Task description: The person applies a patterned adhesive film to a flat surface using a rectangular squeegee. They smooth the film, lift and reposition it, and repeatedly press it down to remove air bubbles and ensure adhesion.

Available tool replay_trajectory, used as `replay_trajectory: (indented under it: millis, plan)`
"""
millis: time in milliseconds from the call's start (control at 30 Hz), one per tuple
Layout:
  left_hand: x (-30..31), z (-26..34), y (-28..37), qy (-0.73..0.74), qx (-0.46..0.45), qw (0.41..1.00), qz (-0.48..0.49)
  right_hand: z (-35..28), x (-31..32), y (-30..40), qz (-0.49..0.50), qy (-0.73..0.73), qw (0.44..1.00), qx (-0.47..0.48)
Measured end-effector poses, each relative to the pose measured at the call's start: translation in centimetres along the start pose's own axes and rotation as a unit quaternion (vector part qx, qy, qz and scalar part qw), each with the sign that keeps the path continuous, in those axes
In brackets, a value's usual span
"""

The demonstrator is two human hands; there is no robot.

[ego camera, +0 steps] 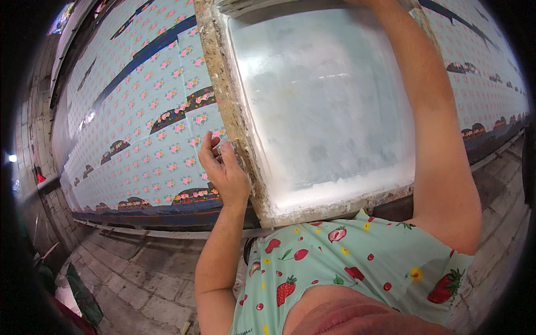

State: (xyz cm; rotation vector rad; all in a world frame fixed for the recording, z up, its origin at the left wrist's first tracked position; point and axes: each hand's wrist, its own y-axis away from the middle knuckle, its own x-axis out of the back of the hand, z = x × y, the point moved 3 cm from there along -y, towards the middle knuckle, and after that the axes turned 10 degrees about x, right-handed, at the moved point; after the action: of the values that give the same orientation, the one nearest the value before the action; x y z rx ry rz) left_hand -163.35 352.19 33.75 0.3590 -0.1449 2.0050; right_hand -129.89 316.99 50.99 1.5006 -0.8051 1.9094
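Note:
Before me lies a screen-printing frame (234,121) with worn, paint-crusted rails. Its pale mesh (322,104) carries white paste, thickest along the near and left inner edges. My left hand (226,173) is beside the frame's left rail, fingers partly curled and thumb apart, with nothing seen in it. I cannot tell whether it touches the rail. My right arm reaches over the frame's right side. Only a sliver of my right hand (361,2) shows at the top edge, so its grip is hidden. A dark bar (289,9) crosses the frame's far end near it.
Light-blue fabric (167,138) printed with pink and orange flowers covers the long table on both sides of the frame. Dark patches show at gaps in it. The table's dark near edge (167,214) runs above a paved floor (138,276). Dark green material (81,293) lies lower left.

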Motion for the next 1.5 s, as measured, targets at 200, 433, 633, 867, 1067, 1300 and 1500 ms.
replay_trajectory:
  millis: [200, 433, 633, 867, 1067, 1300, 1500]
  plan:
    - [-0.2, 0.2, -0.2, 0.035, 0.013, 0.999, -0.009, -4.9, 1.1, 6.2, -0.085, -0.046, 0.995, 0.007]
    - [-0.8, -0.3, -0.7, 0.089, -0.015, 0.996, -0.008, -14.3, 1.0, 19.2, -0.055, -0.092, 0.993, 0.048]
    - [-0.9, -1.5, -1.1, 0.14, -0.011, 0.99, -0.004, -22.3, 0.9, 29.0, -0.041, -0.062, 0.996, 0.04]
    - [1.0, -1.1, -1.2, 0.234, 0.001, 0.972, -0.032, -28.5, 2.5, 34.7, -0.029, -0.092, 0.995, 0.015]
    - [9.2, -1.7, -1.3, 0.239, -0.126, 0.962, -0.04, -31.3, 1.5, 38.4, -0.056, -0.134, 0.989, -0.023]
    - [30.2, -4.5, 0.1, 0.092, -0.33, 0.94, 0.011, -39.7, 1.9, 36.5, -0.113, -0.149, 0.974, -0.126]
    - [57.0, -13.6, -2.3, 0.112, -0.329, 0.937, -0.025, -66.3, 2.7, 22.5, 0.042, -0.17, 0.981, -0.087]
